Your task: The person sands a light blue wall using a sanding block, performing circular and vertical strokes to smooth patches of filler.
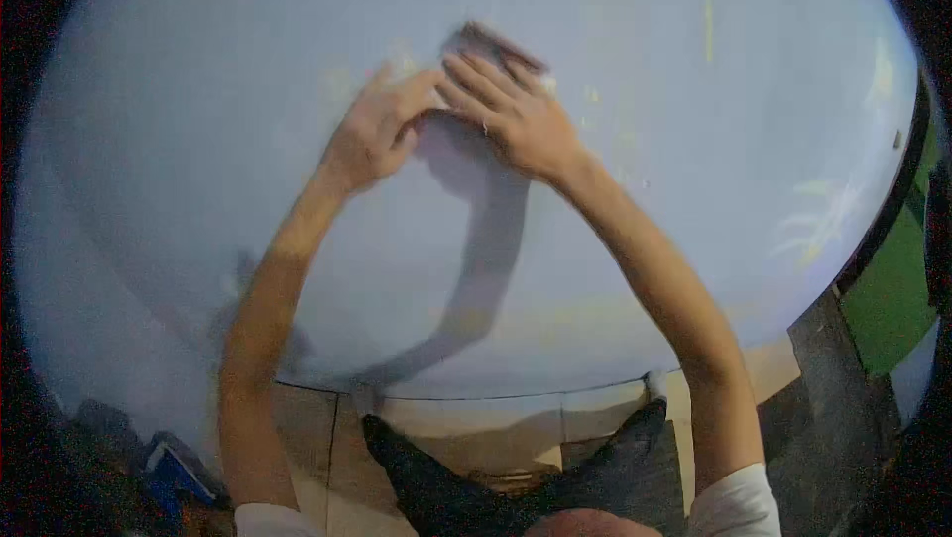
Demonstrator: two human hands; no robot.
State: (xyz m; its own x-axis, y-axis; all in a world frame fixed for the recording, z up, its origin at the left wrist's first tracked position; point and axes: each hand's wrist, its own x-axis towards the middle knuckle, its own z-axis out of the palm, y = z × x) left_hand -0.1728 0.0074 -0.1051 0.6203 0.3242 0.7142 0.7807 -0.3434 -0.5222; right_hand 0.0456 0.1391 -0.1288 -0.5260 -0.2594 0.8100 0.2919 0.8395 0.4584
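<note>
A broad pale tabletop with a glossy sheen fills most of the view. On it my right hand lies palm down, its fingers pointing up and to the left. Past those fingertips shows a dark, straight-edged patch; whether it is a thin flat object or shadow cannot be told. Beside it my left hand is blurred, thumb bent inward and fingers reaching towards the right fingertips. Something whitish lies between the hands, too blurred to name. Whether either hand grips anything is hidden.
The table's curved front edge runs before my dark-clothed legs. Tiled floor lies below. At lower left is a blue object, and a green surface is at the right. An arm's shadow crosses the tabletop.
</note>
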